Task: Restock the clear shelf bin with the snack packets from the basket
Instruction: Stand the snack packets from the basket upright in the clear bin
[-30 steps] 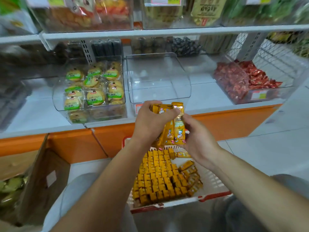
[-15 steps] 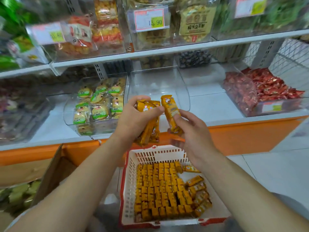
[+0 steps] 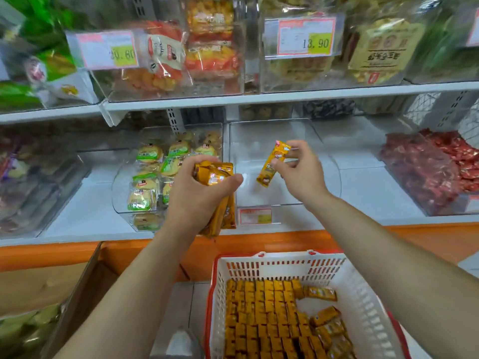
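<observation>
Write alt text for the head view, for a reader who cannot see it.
The right hand pinches one yellow snack packet in front of the empty clear shelf bin, while the left hand grips a bundle of the same packets. Below, a white basket holds many more.

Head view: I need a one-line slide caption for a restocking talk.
Right hand pinches one yellow packet before the clear shelf bin; left hand grips a bundle.

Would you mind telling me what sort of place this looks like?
Most likely a shop's snack aisle: white shelves carry clear bins of wrapped snacks, a price tag reads 13.90, and a basket of yellow packets sits below.
</observation>
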A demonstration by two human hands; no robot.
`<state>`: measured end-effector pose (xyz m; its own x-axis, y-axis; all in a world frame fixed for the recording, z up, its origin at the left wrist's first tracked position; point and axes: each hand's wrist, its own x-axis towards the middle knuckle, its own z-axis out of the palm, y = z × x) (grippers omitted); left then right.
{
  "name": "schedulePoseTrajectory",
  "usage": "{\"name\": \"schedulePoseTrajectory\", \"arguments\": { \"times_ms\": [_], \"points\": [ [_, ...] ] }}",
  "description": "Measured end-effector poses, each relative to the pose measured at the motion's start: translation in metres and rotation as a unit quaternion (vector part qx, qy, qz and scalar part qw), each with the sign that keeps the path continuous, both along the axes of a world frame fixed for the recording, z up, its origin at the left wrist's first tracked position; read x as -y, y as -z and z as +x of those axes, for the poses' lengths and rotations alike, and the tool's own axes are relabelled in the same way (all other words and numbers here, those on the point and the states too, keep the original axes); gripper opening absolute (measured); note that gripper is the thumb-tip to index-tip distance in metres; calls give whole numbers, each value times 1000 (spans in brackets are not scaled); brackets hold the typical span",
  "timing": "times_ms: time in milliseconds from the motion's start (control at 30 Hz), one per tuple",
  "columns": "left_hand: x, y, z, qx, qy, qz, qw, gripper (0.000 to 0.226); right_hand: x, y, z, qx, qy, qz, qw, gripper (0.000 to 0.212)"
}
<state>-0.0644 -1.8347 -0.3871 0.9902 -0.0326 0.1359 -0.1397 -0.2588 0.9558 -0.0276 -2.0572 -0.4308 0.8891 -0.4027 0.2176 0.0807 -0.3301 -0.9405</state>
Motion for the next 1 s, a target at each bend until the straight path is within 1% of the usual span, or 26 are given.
{"name": "schedulePoseTrajectory", "arguments": {
  "times_ms": [100,200,300,400,467,533,633,700,800,867,933,967,1000],
  "points": [
    [-11,15,12,5,-6,23,1000,54,-1,16,65,-24,-28,-78,996,33],
    [-17,26,22,-8,-9,10,1000,57,1,27,121,-55,-30,-145,987,37],
    [-15,30,28,-16,-15,7,1000,53,-3,30,161,-74,-44,-205,975,29],
    [-13,32,32,-14,-26,18,999,52,-10,38,185,-111,-53,-252,960,29],
    [-11,36,34,-13,-28,25,999,51,-12,47,196,-134,-66,-245,958,33],
    [-10,39,36,-19,-29,29,999,51,-12,54,203,-137,-63,-240,959,37],
    [-7,40,36,-23,-24,28,999,59,-11,61,209,-133,-41,-227,964,42],
    [-4,40,32,-30,-21,21,999,66,-11,62,208,-140,-39,-214,966,41],
    [1,41,35,-37,-13,20,999,63,-8,56,196,-147,-37,-215,965,42],
    [3,40,36,-39,-18,17,999,58,-8,40,172,-124,-35,-207,970,36],
    [7,38,36,-42,-29,0,999,53,-12,18,131,-73,-48,-171,981,15],
    [10,36,35,-44,-32,-13,998,52,-14,8,105,-50,-69,-141,986,10],
    [14,34,34,-48,-33,-29,998,51,-16,-1,77,-35,-97,-109,989,13]
  ]
}}
